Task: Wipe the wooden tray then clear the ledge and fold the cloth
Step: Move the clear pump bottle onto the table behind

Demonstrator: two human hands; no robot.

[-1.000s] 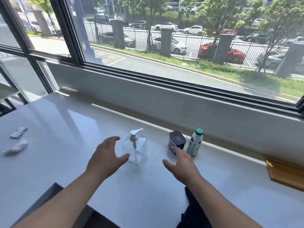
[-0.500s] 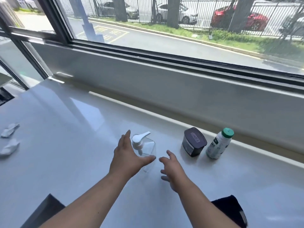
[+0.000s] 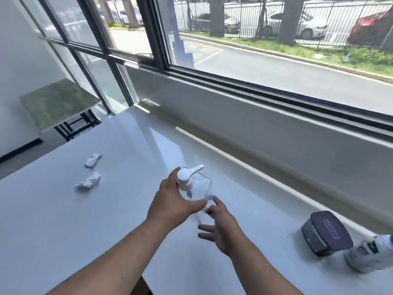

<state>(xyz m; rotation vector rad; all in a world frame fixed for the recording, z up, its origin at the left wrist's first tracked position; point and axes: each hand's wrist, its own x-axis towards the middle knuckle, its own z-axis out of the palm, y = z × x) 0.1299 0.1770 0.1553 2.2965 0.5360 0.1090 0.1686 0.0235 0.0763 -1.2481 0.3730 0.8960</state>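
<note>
Your left hand (image 3: 172, 201) grips the clear dispenser (image 3: 196, 194) on the white ledge (image 3: 119, 209), right hand (image 3: 221, 226) open just beside it; tray and cloth out of view; the slick plastic could slip, toppling it.

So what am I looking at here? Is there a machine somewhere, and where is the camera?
No machine: these are a person's two bare arms, filmed by a camera worn on their head, looking forward and down. The white ledge runs below a window. The left hand grips a clear pump bottle; the right hand is open, its fingertips at the bottle's base. Two crumpled tissues lie to the left. On the right stand a dark lidded container and a white bottle, partly cut off by the picture's edge.
</note>
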